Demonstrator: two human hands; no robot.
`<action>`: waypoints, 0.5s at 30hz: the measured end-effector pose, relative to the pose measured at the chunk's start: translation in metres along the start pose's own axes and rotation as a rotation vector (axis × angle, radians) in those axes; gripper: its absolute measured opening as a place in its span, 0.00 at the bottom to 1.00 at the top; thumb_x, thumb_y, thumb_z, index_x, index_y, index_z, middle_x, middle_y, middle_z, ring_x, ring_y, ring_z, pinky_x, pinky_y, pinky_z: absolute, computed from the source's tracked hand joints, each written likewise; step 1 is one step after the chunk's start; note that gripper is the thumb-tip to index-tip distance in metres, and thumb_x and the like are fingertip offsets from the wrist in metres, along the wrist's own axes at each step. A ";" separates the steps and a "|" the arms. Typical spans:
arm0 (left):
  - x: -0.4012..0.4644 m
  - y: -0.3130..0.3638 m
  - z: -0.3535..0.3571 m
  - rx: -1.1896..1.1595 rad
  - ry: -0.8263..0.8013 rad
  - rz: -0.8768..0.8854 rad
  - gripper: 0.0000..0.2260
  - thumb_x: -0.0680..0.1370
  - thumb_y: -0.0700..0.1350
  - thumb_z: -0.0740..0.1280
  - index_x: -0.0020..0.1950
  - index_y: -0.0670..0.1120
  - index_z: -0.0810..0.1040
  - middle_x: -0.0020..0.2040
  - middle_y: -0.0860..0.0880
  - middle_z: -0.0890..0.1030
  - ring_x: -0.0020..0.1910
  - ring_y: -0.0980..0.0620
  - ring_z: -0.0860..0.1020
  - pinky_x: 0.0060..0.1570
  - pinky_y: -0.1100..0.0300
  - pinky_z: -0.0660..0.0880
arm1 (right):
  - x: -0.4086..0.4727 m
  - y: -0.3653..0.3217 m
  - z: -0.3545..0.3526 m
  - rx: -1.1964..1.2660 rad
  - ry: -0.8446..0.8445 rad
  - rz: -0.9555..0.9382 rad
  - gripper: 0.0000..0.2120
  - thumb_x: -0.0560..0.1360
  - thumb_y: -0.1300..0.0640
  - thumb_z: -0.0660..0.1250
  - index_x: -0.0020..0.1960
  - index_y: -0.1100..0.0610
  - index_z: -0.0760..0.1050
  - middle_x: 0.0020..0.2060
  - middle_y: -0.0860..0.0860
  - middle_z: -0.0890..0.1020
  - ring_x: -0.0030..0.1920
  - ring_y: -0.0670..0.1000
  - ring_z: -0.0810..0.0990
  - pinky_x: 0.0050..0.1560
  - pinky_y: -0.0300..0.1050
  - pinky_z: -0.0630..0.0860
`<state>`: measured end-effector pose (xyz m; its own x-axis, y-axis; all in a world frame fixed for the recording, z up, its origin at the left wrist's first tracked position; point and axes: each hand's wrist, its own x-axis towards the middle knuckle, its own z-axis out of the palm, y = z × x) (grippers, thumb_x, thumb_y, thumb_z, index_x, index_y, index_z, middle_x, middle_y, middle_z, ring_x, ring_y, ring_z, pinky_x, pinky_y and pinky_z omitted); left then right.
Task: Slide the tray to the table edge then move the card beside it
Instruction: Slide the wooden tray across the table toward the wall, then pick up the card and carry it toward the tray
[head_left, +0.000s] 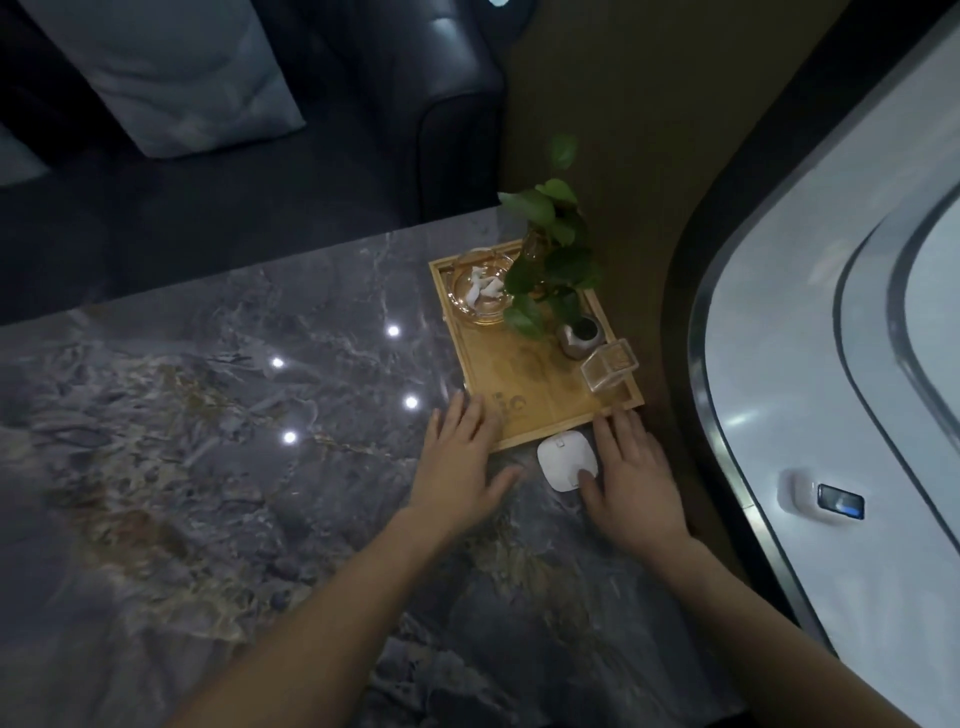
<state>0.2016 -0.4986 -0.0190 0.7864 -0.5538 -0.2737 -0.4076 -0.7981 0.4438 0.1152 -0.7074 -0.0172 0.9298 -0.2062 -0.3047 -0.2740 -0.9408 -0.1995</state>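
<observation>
Head view
Tabletop (208, 467): dark grey marble with pale veins, four small bright light reflections on it left of the tray.
Tray (540, 395): light wooden rectangle with a low rim, lying at the tabletop's right side, its right long rim close to the table edge.
On the tray: a glass ashtray (480, 291) with white scraps at the far left corner; a leafy green plant (550, 249) in a glass vase at the far side; a small grey pot (579, 338) near the right rim; a clear square glass holder (608, 371) at the near right corner.
Card (566, 460): white, rounded square, flat on the tabletop just beside the tray's near rim.
Left hand (462, 462): palm down, fingers spread and straight, fingertips on the tray's near left corner, gripping nothing.
Right hand (634, 478): palm down, fingers extended, fingertips at the tray's near right rim, thumb resting on the card's near right corner; nothing is clasped.
Surroundings: a dark leather sofa (363, 104) with a pale cushion (171, 73) beyond the tabletop; a curved white surface (831, 364) to the right.
</observation>
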 end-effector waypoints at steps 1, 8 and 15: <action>-0.010 -0.001 -0.001 0.011 0.028 0.007 0.35 0.78 0.65 0.57 0.80 0.49 0.56 0.82 0.47 0.52 0.81 0.45 0.44 0.78 0.44 0.43 | -0.006 -0.005 0.000 -0.012 0.009 -0.012 0.35 0.77 0.42 0.53 0.79 0.57 0.52 0.79 0.59 0.56 0.78 0.60 0.53 0.77 0.57 0.53; -0.083 -0.019 -0.013 0.032 0.085 -0.065 0.36 0.78 0.67 0.54 0.80 0.51 0.54 0.82 0.49 0.49 0.81 0.47 0.41 0.79 0.45 0.41 | -0.050 -0.052 0.001 0.006 0.051 -0.120 0.35 0.77 0.38 0.52 0.78 0.56 0.54 0.78 0.59 0.58 0.79 0.59 0.53 0.76 0.60 0.57; -0.171 -0.052 -0.014 -0.036 0.136 -0.175 0.36 0.77 0.69 0.53 0.81 0.54 0.52 0.82 0.52 0.48 0.81 0.49 0.41 0.79 0.47 0.42 | -0.094 -0.103 0.019 -0.006 0.035 -0.210 0.38 0.76 0.35 0.49 0.79 0.56 0.54 0.78 0.59 0.56 0.79 0.57 0.50 0.77 0.57 0.52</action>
<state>0.0946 -0.3586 0.0167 0.9002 -0.3683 -0.2324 -0.2444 -0.8689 0.4304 0.0510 -0.5862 0.0141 0.9744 -0.0141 -0.2245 -0.0715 -0.9657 -0.2496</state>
